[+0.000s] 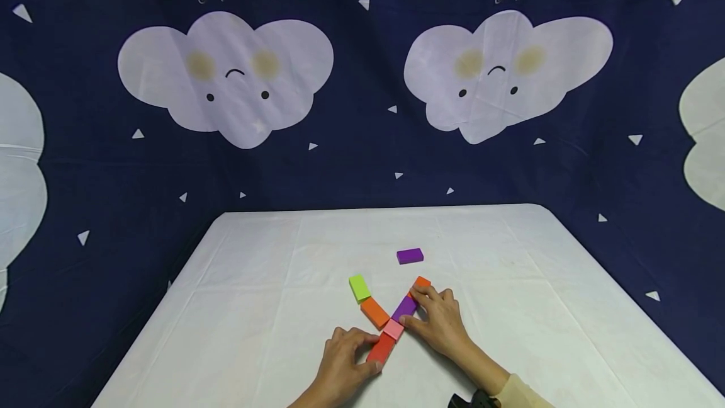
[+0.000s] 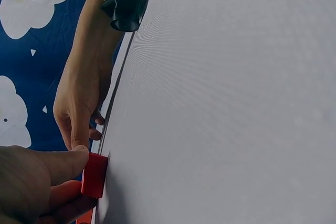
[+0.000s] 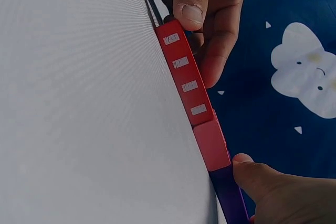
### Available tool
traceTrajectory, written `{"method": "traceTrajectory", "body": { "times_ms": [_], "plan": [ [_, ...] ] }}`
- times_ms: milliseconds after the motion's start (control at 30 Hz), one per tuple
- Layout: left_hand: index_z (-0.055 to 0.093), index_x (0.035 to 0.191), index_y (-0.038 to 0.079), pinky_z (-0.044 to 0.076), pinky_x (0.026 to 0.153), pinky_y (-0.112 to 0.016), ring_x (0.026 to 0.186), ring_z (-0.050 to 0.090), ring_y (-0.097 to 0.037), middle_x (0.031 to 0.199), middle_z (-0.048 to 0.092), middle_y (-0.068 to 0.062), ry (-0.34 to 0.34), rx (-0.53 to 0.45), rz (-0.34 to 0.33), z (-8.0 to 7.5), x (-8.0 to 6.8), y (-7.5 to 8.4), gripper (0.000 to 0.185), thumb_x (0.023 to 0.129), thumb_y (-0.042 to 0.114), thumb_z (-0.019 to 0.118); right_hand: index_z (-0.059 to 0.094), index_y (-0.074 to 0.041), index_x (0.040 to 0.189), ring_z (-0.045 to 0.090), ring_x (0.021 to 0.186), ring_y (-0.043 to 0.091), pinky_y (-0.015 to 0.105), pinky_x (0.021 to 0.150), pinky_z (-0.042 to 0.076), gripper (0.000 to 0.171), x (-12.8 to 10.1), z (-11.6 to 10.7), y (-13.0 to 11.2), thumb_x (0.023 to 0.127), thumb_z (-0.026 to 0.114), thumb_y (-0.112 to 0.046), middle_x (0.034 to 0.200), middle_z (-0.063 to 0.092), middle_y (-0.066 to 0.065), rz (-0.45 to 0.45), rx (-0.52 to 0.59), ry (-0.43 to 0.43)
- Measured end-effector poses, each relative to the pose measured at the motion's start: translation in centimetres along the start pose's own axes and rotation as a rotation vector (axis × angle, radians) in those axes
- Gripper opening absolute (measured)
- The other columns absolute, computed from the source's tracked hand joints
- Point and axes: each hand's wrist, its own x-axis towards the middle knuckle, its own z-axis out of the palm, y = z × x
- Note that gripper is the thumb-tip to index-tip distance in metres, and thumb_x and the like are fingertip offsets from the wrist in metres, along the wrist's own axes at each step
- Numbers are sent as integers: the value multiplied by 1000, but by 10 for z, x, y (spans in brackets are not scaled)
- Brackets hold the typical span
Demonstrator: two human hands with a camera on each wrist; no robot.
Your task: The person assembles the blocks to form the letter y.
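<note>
Both hands work a line of coloured blocks on the white worktop (image 1: 255, 307).
Head view: left hand (image 1: 344, 364) pinches the red block (image 1: 381, 349); right hand (image 1: 438, 323) pinches the purple block (image 1: 404, 307), pink block (image 1: 393, 329) between them. Left wrist view: thumb (image 2: 68, 162) on red block. Right wrist view: thumb (image 3: 252, 174) beside pink block.

Crossed blocks (image 1: 391, 320) on table (image 1: 255, 307)
</note>
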Motion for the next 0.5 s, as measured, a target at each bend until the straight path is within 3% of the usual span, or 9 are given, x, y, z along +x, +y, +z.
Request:
{"method": "traceTrajectory", "body": {
  "times_ms": [500],
  "plan": [
    [71,101,19,29,72,-27,80,38,-1,96,68,9,19,17,10,2,0,-1,34,69,26,78,67,-9,118,39,83,18,32,73,29,63,0,0,1,67,80,-42,119,63,1,11,19,-19]
  ]
}}
